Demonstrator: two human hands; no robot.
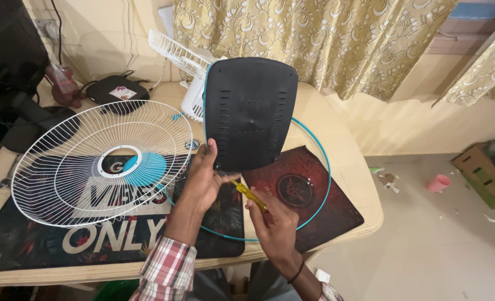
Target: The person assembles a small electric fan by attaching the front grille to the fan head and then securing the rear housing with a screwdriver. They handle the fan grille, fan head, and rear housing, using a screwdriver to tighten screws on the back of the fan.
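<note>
Right hand [275, 220] is closing around a yellow screwdriver [246, 191], poking its tip at the bottom edge of the black fan base [251, 111]. Left hand [203, 178] is gripping that edge, holding the base up above the surface [347, 161]. Beside them, a white fan grille [100, 161] is lying flat.

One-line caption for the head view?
Left hand steadies a black fan base while right hand works a yellow screwdriver at its corner.

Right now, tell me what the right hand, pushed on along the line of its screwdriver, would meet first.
The right hand points its yellow-handled screwdriver up and left. First in that line is the lower left corner of the black fan base plate, where the tip already seems to sit; depth is unclear.
</note>
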